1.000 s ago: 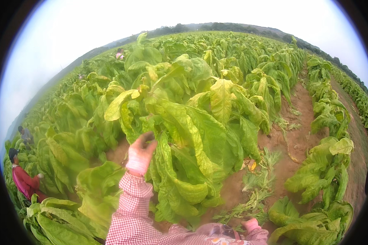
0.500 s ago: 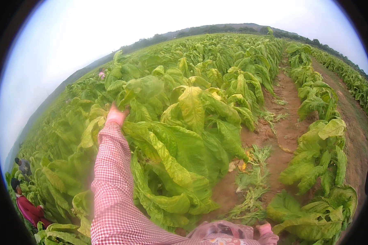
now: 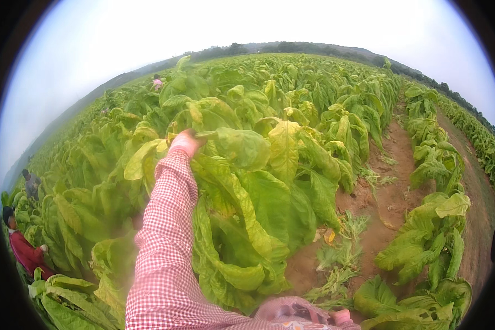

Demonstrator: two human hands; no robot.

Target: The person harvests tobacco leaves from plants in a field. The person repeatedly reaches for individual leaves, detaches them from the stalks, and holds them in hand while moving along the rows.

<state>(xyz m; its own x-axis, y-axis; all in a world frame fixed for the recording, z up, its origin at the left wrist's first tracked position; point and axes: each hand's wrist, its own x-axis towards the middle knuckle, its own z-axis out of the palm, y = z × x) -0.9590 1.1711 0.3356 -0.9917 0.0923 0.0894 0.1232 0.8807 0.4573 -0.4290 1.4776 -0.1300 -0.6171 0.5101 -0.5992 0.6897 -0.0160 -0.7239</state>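
Fingers (image 3: 191,133) of the left hand (image 3: 186,144) are bent at the base of a broad green leaf (image 3: 239,147), but I cannot tell whether they close on it. The leaf juts rightward from the hand, above a big drooping plant (image 3: 261,206), while the right hand (image 3: 341,317) is near the bottom edge, its grip unclear.

No readable text, labels, numbers or signs.
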